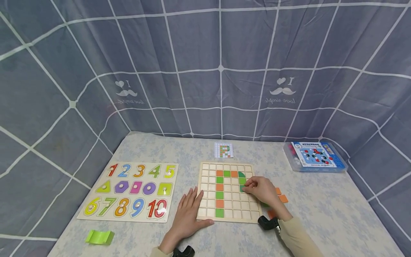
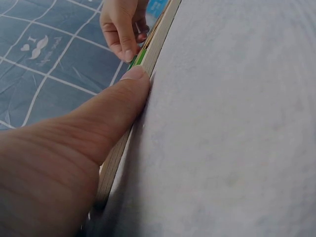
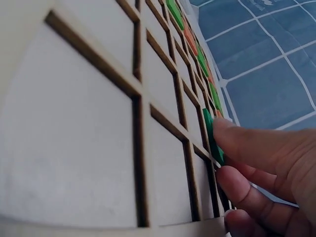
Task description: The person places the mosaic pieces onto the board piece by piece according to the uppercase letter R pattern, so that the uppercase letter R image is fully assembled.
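A wooden grid board (image 1: 237,206) lies in front of me, with orange and green tiles set in a column and along an upper row. My right hand (image 1: 262,191) is over its right side and pinches a green tile (image 3: 212,136) between thumb and fingers; in the right wrist view the tile is tilted at the grid's slats. The left hand (image 1: 187,216) lies with spread fingers at the board's lower left corner. In the left wrist view its thumb (image 2: 121,94) presses along the board's wooden edge (image 2: 159,47).
A pattern card (image 1: 223,150) lies behind the board. Loose orange tiles (image 1: 283,198) lie right of it, partly hidden by the right arm. To the left are a number-and-shape puzzle (image 1: 128,192) and a bright green block (image 1: 100,237). A plastic box (image 1: 314,157) stands at back right.
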The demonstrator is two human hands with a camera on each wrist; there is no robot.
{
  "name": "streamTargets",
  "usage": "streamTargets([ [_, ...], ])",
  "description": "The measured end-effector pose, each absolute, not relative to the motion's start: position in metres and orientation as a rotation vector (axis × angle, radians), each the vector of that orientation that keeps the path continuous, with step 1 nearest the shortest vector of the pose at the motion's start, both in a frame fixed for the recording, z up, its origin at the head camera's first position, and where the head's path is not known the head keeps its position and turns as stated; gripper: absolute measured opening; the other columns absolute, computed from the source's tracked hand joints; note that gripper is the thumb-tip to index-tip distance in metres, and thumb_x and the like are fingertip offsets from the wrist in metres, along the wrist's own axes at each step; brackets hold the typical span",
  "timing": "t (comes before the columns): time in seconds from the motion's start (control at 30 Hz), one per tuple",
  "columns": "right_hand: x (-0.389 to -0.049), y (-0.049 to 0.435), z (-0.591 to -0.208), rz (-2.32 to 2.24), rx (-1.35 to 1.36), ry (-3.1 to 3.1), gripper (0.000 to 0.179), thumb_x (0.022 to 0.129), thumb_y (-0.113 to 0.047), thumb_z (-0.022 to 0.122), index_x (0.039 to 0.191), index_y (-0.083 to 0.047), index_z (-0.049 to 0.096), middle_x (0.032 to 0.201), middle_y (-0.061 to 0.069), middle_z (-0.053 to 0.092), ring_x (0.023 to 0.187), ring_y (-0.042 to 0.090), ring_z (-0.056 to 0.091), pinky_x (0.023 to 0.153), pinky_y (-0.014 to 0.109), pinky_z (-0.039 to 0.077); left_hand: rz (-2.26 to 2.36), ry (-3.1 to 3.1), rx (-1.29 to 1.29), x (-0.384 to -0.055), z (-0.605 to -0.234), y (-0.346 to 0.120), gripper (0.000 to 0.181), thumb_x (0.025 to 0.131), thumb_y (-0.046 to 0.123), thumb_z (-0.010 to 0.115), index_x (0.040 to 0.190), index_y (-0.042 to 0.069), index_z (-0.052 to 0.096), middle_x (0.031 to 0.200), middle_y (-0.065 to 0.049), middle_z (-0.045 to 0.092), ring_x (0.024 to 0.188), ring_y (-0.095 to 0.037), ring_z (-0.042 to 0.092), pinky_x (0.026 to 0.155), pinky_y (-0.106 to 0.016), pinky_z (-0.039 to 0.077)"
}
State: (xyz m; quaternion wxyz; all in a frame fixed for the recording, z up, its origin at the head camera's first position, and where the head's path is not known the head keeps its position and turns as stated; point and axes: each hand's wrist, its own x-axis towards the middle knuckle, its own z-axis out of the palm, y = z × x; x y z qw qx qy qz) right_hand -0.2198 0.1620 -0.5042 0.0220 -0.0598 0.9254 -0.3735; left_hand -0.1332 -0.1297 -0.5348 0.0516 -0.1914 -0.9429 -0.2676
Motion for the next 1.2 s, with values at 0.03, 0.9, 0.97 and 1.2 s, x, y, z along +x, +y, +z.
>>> streamTargets([
  [0.03, -0.22, 0.163, -0.504, -1.166, -0.189, 2.85, 0.013, 0.079, -0.024, 0.078, 0.082, -0.015, 0.069, 0.068, -0.006, 0.058, 0.06, 0.013, 0.051, 0.057, 0.03, 0.04, -0.813, -2.867, -0.584, -0.133, -0.535, -0.129, 0.098, 0.076, 0.064, 0.065, 0.147, 0.003, 0.034, 0.151, -0.021, 0.024, 0.14, -0.037, 0.016, 0.11, -0.051, 0.01],
  [0.9, -0.212, 0.172, -0.498, -1.169, -0.286, 2.89, 0.016, 0.081, -0.025, 0.077, 0.089, -0.013, 0.069, 0.072, -0.007, 0.059, 0.06, 0.012, 0.05, 0.054, 0.029, 0.041, -0.839, -2.873, -0.585, -0.134, -0.536, -0.128, 0.099, 0.076, 0.065, 0.065, 0.147, 0.003, 0.034, 0.151, -0.021, 0.024, 0.14, -0.037, 0.015, 0.11, -0.051, 0.009],
  [0.97, -0.21, 0.176, -0.494, -1.175, -0.298, 2.907, 0.016, 0.081, -0.025, 0.076, 0.09, -0.013, 0.07, 0.073, -0.007, 0.059, 0.06, 0.012, 0.05, 0.053, 0.03, 0.041, -0.844, -2.874, -0.58, -0.134, -0.536, -0.128, 0.099, 0.076, 0.065, 0.065, 0.147, 0.003, 0.034, 0.151, -0.021, 0.024, 0.14, -0.037, 0.015, 0.11, -0.051, 0.01],
  [1.2, -0.208, 0.2, -0.485, -1.126, -0.273, 3.025, 0.015, 0.082, -0.024, 0.076, 0.09, -0.011, 0.071, 0.074, -0.005, 0.06, 0.062, 0.014, 0.048, 0.054, 0.03, 0.04, -0.843, -2.874, -0.568, -0.134, -0.535, -0.129, 0.099, 0.075, 0.064, 0.066, 0.147, 0.003, 0.034, 0.152, -0.021, 0.024, 0.14, -0.037, 0.014, 0.11, -0.051, 0.01],
])
